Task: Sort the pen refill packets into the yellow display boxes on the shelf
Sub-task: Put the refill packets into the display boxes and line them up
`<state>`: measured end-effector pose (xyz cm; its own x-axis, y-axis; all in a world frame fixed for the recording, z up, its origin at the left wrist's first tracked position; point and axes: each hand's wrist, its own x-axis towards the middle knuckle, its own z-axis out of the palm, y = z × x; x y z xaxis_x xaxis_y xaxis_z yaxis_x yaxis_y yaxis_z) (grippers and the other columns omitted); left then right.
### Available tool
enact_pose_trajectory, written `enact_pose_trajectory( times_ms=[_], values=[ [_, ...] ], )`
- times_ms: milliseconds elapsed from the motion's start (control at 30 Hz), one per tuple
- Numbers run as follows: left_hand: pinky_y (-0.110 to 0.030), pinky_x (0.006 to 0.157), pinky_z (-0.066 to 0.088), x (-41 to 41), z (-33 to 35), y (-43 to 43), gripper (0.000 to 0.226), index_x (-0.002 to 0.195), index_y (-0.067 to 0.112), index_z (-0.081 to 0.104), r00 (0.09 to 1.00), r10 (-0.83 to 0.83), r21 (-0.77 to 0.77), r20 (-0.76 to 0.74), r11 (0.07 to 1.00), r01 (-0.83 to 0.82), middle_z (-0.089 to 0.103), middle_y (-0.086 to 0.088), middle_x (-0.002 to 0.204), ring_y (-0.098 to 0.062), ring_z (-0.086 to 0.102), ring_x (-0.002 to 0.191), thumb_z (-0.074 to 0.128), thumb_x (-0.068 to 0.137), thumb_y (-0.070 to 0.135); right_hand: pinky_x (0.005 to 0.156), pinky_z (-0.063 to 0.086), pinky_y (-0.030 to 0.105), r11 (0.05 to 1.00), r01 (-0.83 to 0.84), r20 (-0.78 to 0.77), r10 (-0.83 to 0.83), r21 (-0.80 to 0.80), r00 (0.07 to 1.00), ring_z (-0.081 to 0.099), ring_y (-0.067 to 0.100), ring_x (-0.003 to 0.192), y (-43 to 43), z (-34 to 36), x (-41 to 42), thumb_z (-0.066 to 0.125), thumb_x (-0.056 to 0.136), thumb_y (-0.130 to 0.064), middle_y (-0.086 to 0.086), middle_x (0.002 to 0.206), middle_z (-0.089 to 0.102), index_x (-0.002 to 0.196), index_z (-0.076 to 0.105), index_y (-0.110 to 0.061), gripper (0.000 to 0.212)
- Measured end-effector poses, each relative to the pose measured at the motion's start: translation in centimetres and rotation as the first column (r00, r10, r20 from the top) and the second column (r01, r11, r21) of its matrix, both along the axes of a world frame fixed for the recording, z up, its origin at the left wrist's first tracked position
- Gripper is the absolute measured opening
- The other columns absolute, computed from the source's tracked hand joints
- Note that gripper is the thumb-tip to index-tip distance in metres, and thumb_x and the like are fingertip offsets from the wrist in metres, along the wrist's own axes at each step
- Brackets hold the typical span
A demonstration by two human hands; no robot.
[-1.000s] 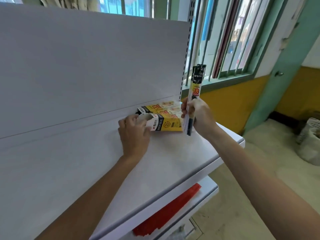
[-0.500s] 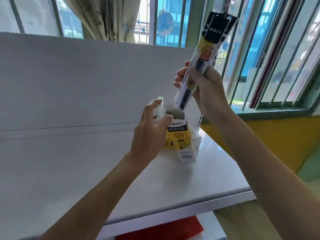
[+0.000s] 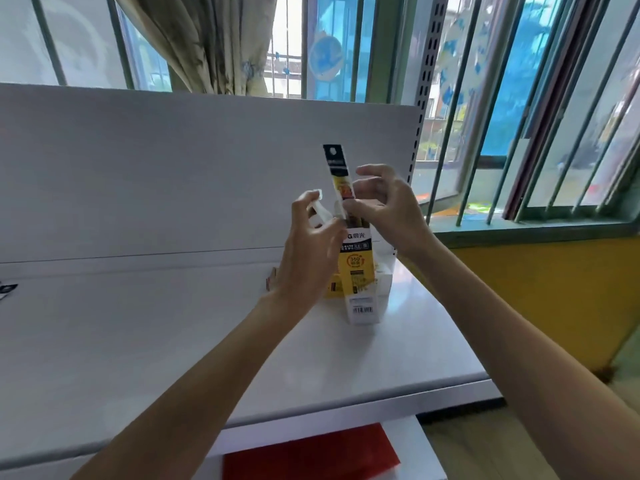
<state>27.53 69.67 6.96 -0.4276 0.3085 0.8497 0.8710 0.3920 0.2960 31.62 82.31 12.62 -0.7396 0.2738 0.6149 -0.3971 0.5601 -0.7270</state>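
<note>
Refill packet (image 3: 336, 164), held high above box half a second ago, is now lowered into yellow box (image 3: 358, 271) at right end of shelf (image 3: 173, 323); top half protrudes. Flap (image 3: 317, 206) is pinched open by left hand (image 3: 308, 251). Right hand (image 3: 391, 209) is spread beside packet; grip cannot be told. Insertion judged nearly done.

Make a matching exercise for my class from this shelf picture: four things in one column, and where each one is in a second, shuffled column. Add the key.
Things
1. pen refill packet
2. yellow display box
3. red item
4. curtain

Places
A. lying on the lower shelf
B. standing on the upper shelf
C. hanging at the window behind the shelving
D. sticking up out of the box's open top

Pairs: 1-D, 2-B, 3-A, 4-C
</note>
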Motion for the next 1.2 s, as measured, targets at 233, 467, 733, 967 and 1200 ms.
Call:
enact_pose_trajectory(
  times_ms=[233,467,733,967,1200],
  values=[
    [-0.027,0.086,0.039,0.2,0.5,1.4,0.015,0.095,0.007,0.072,0.998,-0.017,0.012,0.059,1.0,0.016,0.039,-0.024,0.137,-0.039,0.048,0.121,0.064,0.084,0.012,0.073,0.044,0.01,0.99,0.089,-0.052,-0.084,0.112,0.995,0.056,0.003,0.096,1.6,-0.2,-0.2,0.067,0.084,-0.024,-0.01,0.111,0.057,0.13,0.046,-0.023,0.051],
    [-0.032,0.088,0.046,-0.5,0.0,2.1,0.018,0.1,0.013,0.072,0.994,0.017,0.045,0.107,0.999,-0.022,0.038,-0.02,0.137,-0.033,0.049,0.119,0.06,0.088,0.02,0.082,0.051,0.023,0.973,0.158,0.025,-0.165,0.166,0.986,0.054,0.008,0.101,3.6,-2.3,-0.3,0.058,0.089,-0.032,-0.002,0.12,0.057,0.119,0.059,-0.016,0.034],
    [-0.02,0.09,0.046,-0.3,-1.0,0.3,0.018,0.102,0.012,0.07,0.939,0.003,0.284,0.344,0.953,-0.107,0.033,-0.01,0.132,-0.009,0.044,0.107,0.056,0.09,0.018,0.09,0.052,0.039,0.99,-0.096,0.355,0.054,0.103,0.934,0.058,0.012,0.1,3.9,-8.3,0.5,0.073,0.076,-0.014,-0.005,0.106,0.059,0.113,0.051,-0.018,0.043],
    [-0.029,0.093,0.047,-0.5,-3.2,-3.8,0.025,0.105,0.004,0.067,0.897,0.103,0.273,0.431,0.932,-0.239,0.036,-0.011,0.132,-0.017,0.046,0.114,0.056,0.091,0.022,0.093,0.048,0.04,0.907,-0.134,0.437,-0.059,0.398,0.898,0.054,0.012,0.102,1.9,-7.4,-1.1,0.074,0.075,-0.024,-0.005,0.114,0.058,0.12,0.051,-0.024,0.05],
    [-0.035,0.1,0.037,-0.1,-9.9,-7.9,0.025,0.111,0.024,0.066,0.777,0.301,-0.293,0.554,0.943,-0.157,0.038,-0.008,0.135,-0.025,0.037,0.124,0.06,0.086,0.024,0.078,0.045,0.029,0.53,-0.209,0.485,-0.459,0.822,0.745,0.053,0.019,0.098,-0.7,-8.5,-2.1,0.063,0.08,-0.026,0.003,0.112,0.058,0.111,0.055,-0.018,0.033]
  ],
)
